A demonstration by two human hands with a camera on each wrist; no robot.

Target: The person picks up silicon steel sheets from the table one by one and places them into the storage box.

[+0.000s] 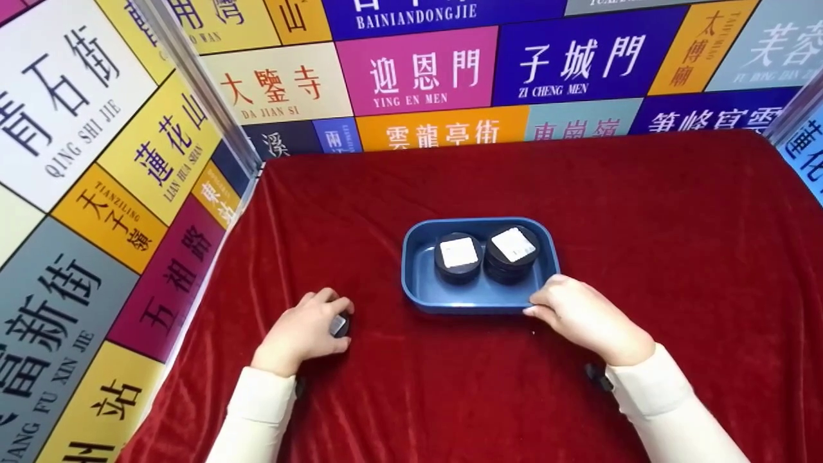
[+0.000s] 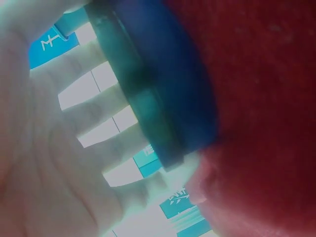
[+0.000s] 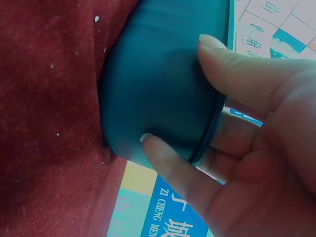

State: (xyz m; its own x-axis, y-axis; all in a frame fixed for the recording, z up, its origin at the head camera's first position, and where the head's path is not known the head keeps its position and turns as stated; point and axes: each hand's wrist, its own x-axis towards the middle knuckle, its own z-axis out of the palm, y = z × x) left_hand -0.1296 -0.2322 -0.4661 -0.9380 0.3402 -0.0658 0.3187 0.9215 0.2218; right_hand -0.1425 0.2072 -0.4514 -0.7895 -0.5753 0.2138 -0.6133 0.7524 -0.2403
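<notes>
On the red cloth to the left of the tray, my left hand [image 1: 307, 331] grips a black round disc [image 1: 339, 325] with a pale label on its top. The left wrist view shows this disc [image 2: 168, 79] close up and blurred, with the fingers reaching along one side of it. My right hand [image 1: 582, 315] holds the front right corner of a blue rectangular tray [image 1: 422, 267]. In the right wrist view the thumb and a finger lie against the tray's outer wall [image 3: 153, 84], with other fingers behind the rim.
Inside the tray stand two piles of black discs side by side, a left pile [image 1: 458, 254] and a taller right pile [image 1: 512, 247], each topped with a white label. Red velvet cloth [image 1: 360, 212] covers the table. Panels with colourful place-name signs [image 1: 418, 67] rise behind and at the left.
</notes>
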